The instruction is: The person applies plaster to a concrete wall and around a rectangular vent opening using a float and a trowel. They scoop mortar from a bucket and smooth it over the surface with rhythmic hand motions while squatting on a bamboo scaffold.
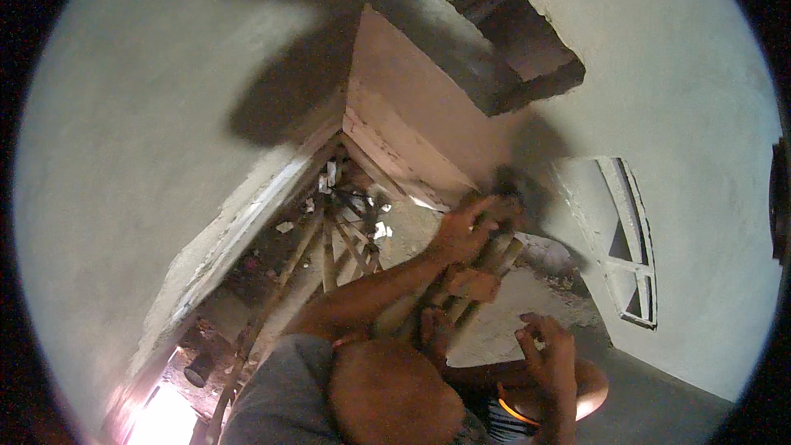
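Observation:
My left hand (465,229) reaches forward over the planks, its fingers bent against a dark shape (508,185) beside the wall; dim light and blur hide what this is. My right hand (548,350) is raised above my bent right knee (592,389), fingers curved and apart, with nothing visible in it. Between the hands, a bare foot (471,283) rests on narrow wooden planks (504,257). My other bare knee (394,391) fills the lower middle.
Plastered walls meet in a corner ahead, with a rough-edged opening (527,33) above. A white-framed window (633,239) is at the right. Wooden poles (328,251) stand far below, among debris (383,231) on the floor. Bright light (165,420) enters at the lower left.

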